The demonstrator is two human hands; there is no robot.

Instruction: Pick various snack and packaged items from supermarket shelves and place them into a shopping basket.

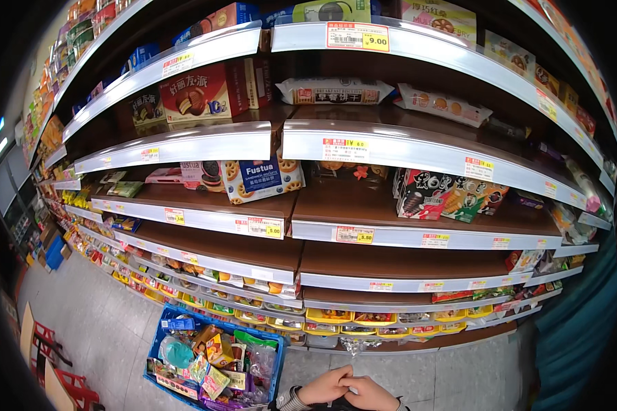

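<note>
My left hand and my right hand meet at the bottom centre, touching, with fingers closed; whether anything is between them is hidden. Just left of them stands a blue plastic crate heaped with assorted snack packs, a yellow box and a teal round item. Above my hands rise shelves of snacks: a blue-and-white biscuit pack at centre left, dark patterned boxes at right, a red box and a long white pack higher up.
Yellow bins of small packs line the lowest shelves. Wooden items with red frames stand at the far left on the grey tiled floor. Boxes sit farther back along the aisle. Teal fabric is at the right edge.
</note>
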